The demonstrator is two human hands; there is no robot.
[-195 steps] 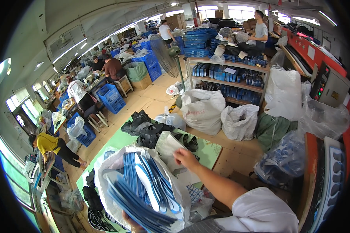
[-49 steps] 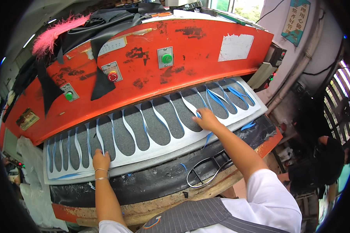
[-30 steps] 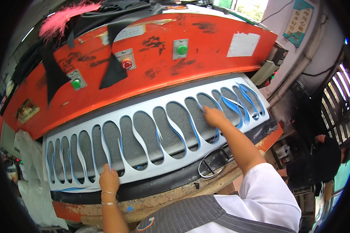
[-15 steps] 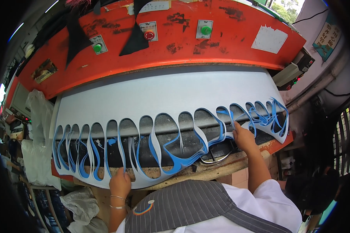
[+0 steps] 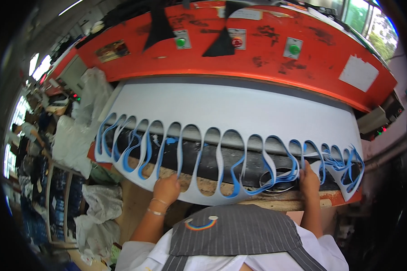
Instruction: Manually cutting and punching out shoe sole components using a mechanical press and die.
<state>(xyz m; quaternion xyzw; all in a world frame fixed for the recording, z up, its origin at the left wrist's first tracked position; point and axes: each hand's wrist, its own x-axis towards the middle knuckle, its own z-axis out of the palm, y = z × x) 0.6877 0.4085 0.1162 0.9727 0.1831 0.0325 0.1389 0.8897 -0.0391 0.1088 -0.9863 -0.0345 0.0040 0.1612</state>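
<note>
Sheet white, blue-edged; machine red; apron dark grey, pinstriped.

Place: a factory workshop. Evidence: you face a long red machine, its front scuffed and fitted with green buttons and a red button. Before it, a white sheet bears a row of rounded cut-outs, blue showing along the strips. You wear a striped apron. To your left: bulky plastic bags, a rack of blue goods, another person farther off. Tube lamp overhead; window at upper right.
</note>
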